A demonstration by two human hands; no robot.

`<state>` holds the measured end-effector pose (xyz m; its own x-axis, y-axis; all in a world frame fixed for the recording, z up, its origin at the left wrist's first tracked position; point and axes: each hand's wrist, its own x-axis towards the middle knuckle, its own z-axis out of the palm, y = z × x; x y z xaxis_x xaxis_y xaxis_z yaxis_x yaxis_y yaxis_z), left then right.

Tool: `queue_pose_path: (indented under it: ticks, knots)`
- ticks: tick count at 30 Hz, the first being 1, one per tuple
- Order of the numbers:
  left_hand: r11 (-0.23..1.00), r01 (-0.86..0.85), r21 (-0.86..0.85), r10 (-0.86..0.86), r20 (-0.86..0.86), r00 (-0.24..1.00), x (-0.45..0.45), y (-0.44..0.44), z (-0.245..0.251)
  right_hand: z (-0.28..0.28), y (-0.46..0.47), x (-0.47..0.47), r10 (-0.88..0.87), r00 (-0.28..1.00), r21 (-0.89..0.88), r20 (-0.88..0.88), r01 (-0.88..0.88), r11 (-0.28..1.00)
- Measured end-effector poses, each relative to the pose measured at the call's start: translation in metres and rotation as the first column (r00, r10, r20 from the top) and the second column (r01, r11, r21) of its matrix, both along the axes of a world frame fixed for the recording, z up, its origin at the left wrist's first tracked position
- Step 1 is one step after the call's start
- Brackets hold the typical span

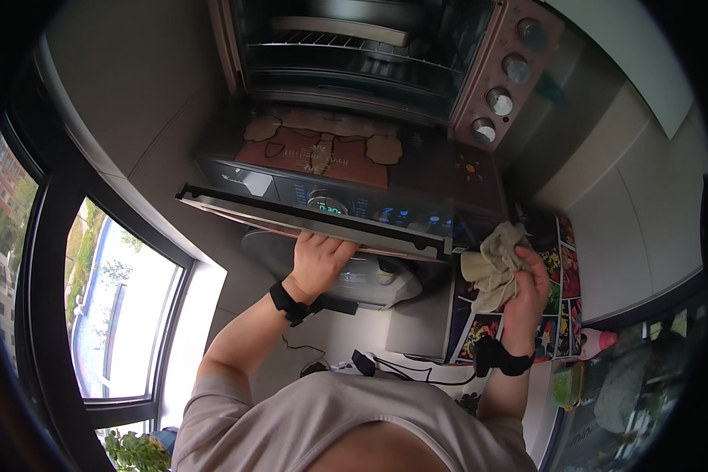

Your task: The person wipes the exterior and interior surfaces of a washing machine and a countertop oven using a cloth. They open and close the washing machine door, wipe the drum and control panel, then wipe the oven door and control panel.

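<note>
A pink countertop oven point(478, 88) stands at the top with its door point(330, 227) lowered towards me, so its wire rack point(354, 47) shows inside. My left hand point(324, 259) grips the door's outer edge, the fingertips hidden behind that edge. In my right hand point(528, 280) is a crumpled beige cloth point(495, 268), pinched between thumb and fingers to the right of the door. Through the door glass a red-brown printed panel point(321, 153) is visible.
Below the oven is a washing machine with a lit display point(327, 206) and a round door point(389, 289). A colourful patterned cover point(557, 277) lies at the right, near a pink bottle point(596, 342). A window point(124, 301) is on the left. Black cables point(413, 374) run near my body.
</note>
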<state>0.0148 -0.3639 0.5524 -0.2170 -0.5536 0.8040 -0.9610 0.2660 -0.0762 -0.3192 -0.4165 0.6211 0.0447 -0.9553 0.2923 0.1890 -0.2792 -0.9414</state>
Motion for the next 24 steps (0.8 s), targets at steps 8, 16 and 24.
queue_pose_path:
  ticks: [8, 16, 24]
  knots:
    - [0.997, 0.072, -0.017, -0.073, -0.109, 0.991, 0.002, -0.005, -0.035, 0.071, -0.032, 0.086, 0.172, 0.805, -0.154, -0.568, -0.309, 0.938]
    - [0.998, 0.02, 0.054, -0.012, -0.131, 0.991, 0.016, 0.026, -0.052, 0.023, -0.013, 0.127, -0.197, 0.4, -0.381, -0.895, -0.457, 0.803]
    - [0.977, 0.184, 0.105, -0.148, -0.285, 0.947, 0.002, 0.055, -0.08, 0.025, 0.035, 0.224, -0.189, 0.497, -0.501, -0.847, -0.626, 0.597]
